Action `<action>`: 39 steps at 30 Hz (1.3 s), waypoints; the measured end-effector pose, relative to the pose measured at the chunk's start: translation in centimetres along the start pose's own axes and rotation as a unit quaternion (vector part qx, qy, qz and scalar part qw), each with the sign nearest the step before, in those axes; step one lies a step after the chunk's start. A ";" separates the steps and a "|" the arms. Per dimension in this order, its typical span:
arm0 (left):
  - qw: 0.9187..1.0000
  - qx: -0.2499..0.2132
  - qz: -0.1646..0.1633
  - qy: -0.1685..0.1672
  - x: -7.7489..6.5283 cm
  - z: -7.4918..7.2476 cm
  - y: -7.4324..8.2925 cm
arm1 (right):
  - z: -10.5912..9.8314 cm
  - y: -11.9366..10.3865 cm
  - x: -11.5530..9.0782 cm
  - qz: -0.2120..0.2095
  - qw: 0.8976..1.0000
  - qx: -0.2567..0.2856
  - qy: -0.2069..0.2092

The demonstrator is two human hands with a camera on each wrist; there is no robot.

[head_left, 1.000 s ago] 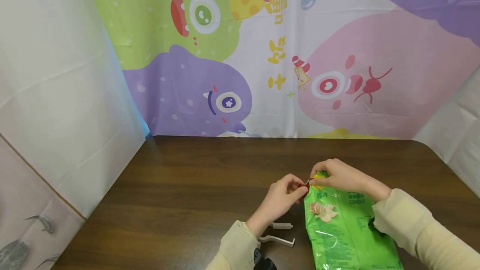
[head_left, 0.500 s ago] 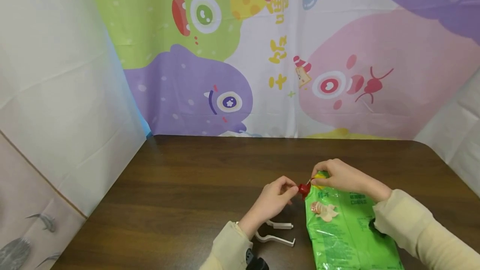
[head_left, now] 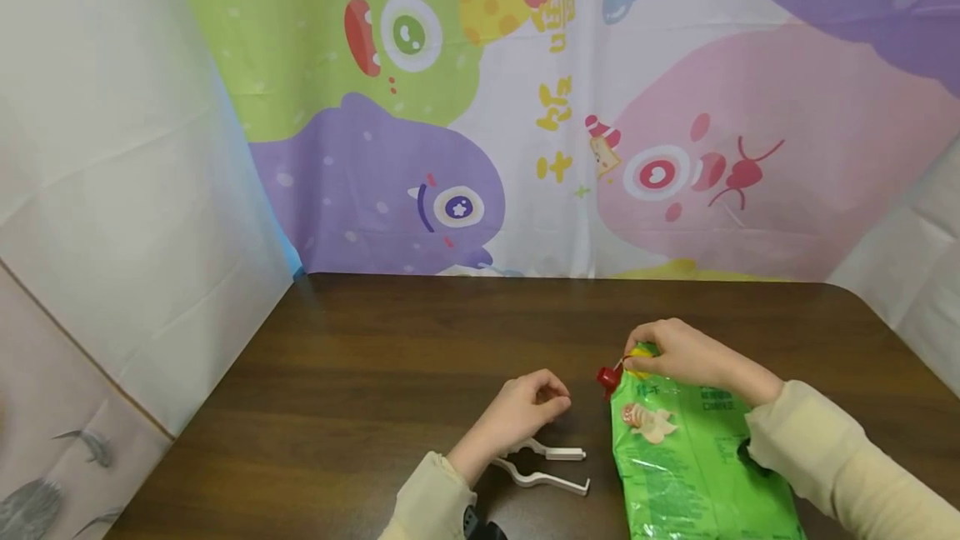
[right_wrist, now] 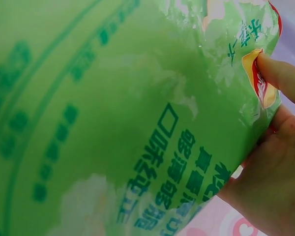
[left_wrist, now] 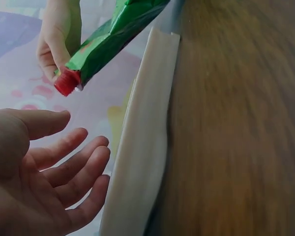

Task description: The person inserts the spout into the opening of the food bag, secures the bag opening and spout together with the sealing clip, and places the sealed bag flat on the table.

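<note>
A green chip bag (head_left: 682,457) with a yellow-and-red logo lies at the right side of the table. My right hand (head_left: 686,357) pinches its upper edge, thumb over the logo (right_wrist: 260,78) in the right wrist view. From the bag's upper left corner sticks out a small red piece (head_left: 609,378); in the left wrist view it looks ridged, like a screw cap. My left hand (head_left: 521,411) is apart from the bag, fingers loosely bent and holding nothing. Just below it lies a white clip (head_left: 551,480) with two arms spread and a hooked end, partly hidden by the wrist.
The dark wooden table (head_left: 420,340) reaches back to a cartoon-printed curtain (head_left: 540,107). White sheeting (head_left: 150,190) hangs along the left side. The clip's pale arm (left_wrist: 142,137) stands large beside the left fingers in the left wrist view.
My left hand has let go of the bag's corner and moved left and down, uncovering the red piece. More of the white clip shows. The right hand has stayed on the bag.
</note>
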State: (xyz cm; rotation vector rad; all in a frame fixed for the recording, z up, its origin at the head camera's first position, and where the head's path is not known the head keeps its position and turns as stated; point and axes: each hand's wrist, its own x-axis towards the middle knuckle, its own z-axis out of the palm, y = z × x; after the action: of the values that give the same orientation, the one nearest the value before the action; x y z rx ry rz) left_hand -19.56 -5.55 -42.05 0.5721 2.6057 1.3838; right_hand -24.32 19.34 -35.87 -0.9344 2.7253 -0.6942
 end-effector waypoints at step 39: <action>0.982 0.158 0.047 -0.091 -2.2 -3.2 -1.2 | -0.1 -0.4 -0.1 0.000 1.000 0.002 -0.005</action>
State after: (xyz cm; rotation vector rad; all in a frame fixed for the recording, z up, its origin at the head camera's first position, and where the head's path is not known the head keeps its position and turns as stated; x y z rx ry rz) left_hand -18.78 -9.48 -41.38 0.8288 2.6895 0.8915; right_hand -24.08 19.22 -35.57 -0.9356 2.7143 -0.6943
